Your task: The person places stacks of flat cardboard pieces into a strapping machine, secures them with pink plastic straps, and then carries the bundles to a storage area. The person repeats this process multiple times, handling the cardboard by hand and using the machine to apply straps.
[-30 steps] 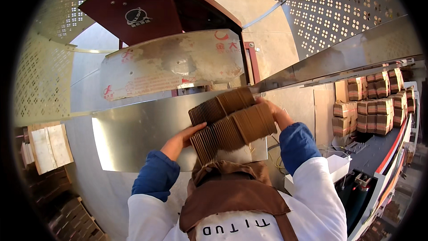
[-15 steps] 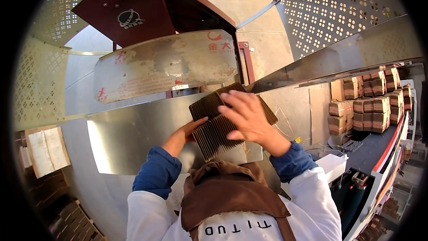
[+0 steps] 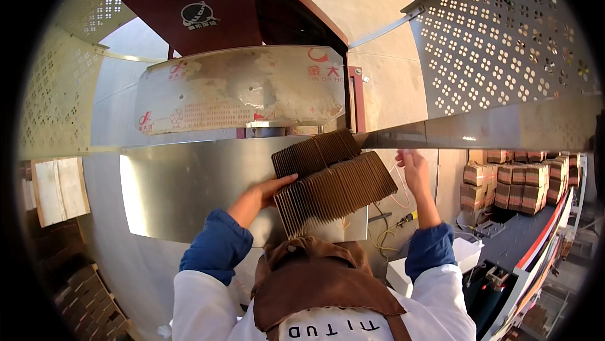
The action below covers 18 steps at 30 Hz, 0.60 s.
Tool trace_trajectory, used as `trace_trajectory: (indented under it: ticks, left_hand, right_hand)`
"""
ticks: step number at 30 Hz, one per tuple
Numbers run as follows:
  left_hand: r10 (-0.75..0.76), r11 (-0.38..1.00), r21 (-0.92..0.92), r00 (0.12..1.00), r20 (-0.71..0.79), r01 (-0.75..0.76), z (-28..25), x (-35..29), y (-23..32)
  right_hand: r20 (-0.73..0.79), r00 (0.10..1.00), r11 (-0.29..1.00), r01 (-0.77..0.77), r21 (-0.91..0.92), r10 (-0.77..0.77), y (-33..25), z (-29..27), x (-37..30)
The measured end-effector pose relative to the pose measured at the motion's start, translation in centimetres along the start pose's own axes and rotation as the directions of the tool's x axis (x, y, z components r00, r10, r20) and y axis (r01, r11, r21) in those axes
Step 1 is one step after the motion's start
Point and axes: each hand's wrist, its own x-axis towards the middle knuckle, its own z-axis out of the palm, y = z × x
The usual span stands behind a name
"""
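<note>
A bundle of brown cardboard sheets (image 3: 334, 186), standing on edge in two ribbed rows, lies slantwise on the shiny metal tabletop (image 3: 189, 196) in front of me. My left hand (image 3: 261, 193) grips the bundle's left end, one finger stretched along the gap between the rows and the rest partly hidden. Away from the bundle, past its right end, my right hand (image 3: 413, 167) is raised with its fingertips pressed together. Whether something thin sits between them cannot be made out. A thin pinkish strand (image 3: 401, 201) hangs just below that hand.
Beyond the tabletop stands a dark red machine (image 3: 208, 13) behind a worn metal plate (image 3: 239, 89). Banded cardboard bundles (image 3: 520, 186) sit on a dark conveyor (image 3: 504, 240) at right, near a white box (image 3: 463, 253). More cardboard stacks (image 3: 94, 303) lie at lower left. Perforated panels (image 3: 491, 45) surround the area.
My right hand has come off the top of the cardboard bundle and moved right, its fingers closing. My left hand stays at the bundle's left end. The view has shifted slightly.
</note>
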Motion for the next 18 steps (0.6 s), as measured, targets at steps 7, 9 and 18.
trace_trajectory:
  ticks: [7, 9, 18]
  left_hand:
    - [0.013, 0.997, -0.081, 1.000, -0.008, -0.014, 0.8, -0.5, 0.4]
    - [-0.008, 0.997, -0.075, 0.999, -0.034, 0.006, 1.0, -1.3, 0.4]
    - [0.603, 0.750, 0.443, 0.782, -0.155, -0.491, 2.7, -7.8, -0.4]
  right_hand:
    - [0.704, 0.710, 1.000, 0.018, 0.024, -0.030, 14.1, 8.4, 5.8]
    - [0.712, 0.637, 0.935, 0.347, 0.077, -0.295, 15.2, 9.8, 4.9]
    - [0.352, 0.906, 0.971, 0.220, 0.088, -0.237, 2.6, 8.6, -1.7]
